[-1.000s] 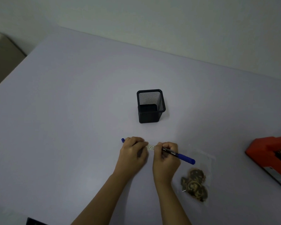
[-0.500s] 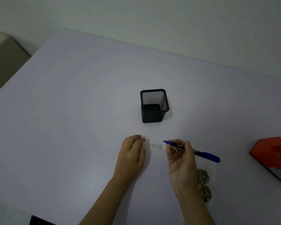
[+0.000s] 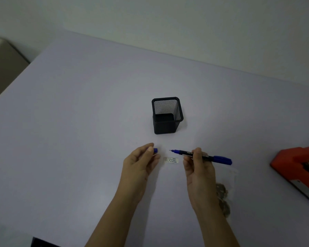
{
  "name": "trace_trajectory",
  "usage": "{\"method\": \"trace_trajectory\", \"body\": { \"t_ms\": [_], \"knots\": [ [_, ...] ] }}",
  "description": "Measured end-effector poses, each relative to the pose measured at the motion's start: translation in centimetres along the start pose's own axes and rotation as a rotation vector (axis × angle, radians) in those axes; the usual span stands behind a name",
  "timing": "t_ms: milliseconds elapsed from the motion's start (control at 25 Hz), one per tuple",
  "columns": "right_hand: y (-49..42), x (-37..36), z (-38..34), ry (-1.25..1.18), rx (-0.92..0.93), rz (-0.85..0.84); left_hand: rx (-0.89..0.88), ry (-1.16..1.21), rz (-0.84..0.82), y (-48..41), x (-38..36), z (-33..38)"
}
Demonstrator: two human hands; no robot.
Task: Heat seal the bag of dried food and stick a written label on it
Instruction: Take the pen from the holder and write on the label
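Observation:
A small white label (image 3: 171, 160) with blue writing lies flat on the table between my hands. My right hand (image 3: 199, 168) holds a blue and black pen (image 3: 203, 156) above the table, its bare tip pointing left. My left hand (image 3: 141, 161) pinches the blue pen cap (image 3: 155, 150) between thumb and fingers, just left of the label. The clear bag of dried food (image 3: 225, 195) lies on the table to the right, partly hidden behind my right wrist.
A black mesh pen holder (image 3: 167, 115) stands behind the label. The orange heat sealer (image 3: 298, 168) sits at the right edge. A dark object (image 3: 41, 243) shows at the bottom edge. The table (image 3: 78, 122) meets a pale wall behind.
My right hand has lifted the pen off the label and drawn to the right. My left hand has left the label and now shows the pen cap in its fingers.

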State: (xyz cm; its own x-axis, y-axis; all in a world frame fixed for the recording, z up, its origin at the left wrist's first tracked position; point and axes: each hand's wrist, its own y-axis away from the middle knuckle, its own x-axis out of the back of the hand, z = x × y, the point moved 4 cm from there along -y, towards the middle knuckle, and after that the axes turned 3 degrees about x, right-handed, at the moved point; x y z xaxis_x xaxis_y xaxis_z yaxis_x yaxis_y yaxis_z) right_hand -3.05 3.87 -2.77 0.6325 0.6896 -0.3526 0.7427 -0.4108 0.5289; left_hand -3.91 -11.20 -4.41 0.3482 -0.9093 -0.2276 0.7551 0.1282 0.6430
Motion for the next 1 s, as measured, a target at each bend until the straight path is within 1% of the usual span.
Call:
{"method": "trace_trajectory", "body": {
  "t_ms": [40,120,280,560,640,800,1000],
  "knots": [
    [0.1,-0.1,0.1,0.011,0.001,-0.009,0.042,0.083,-0.033,0.6,-0.7,-0.1],
    [0.3,-0.4,0.1,0.037,0.016,-0.037,0.070,0.134,-0.048,1.3,-1.5,-0.3],
    [0.5,-0.7,0.1,0.052,0.042,-0.076,0.044,0.125,-0.060,1.6,-1.9,-0.2],
    [0.7,-0.4,0.4,0.032,0.039,-0.083,0.006,0.154,-0.062,1.8,-2.0,0.2],
    [0.5,-0.3,0.5,0.054,0.043,-0.090,-0.020,0.107,-0.093,1.9,-2.0,0.4],
    [0.3,-0.1,0.7,0.204,0.072,-0.121,-0.123,-0.141,-0.136,1.7,-2.1,0.6],
    [0.0,0.0,0.6,0.276,0.102,-0.142,-0.180,-0.262,-0.166,1.4,-1.7,1.2]
  ]
}}
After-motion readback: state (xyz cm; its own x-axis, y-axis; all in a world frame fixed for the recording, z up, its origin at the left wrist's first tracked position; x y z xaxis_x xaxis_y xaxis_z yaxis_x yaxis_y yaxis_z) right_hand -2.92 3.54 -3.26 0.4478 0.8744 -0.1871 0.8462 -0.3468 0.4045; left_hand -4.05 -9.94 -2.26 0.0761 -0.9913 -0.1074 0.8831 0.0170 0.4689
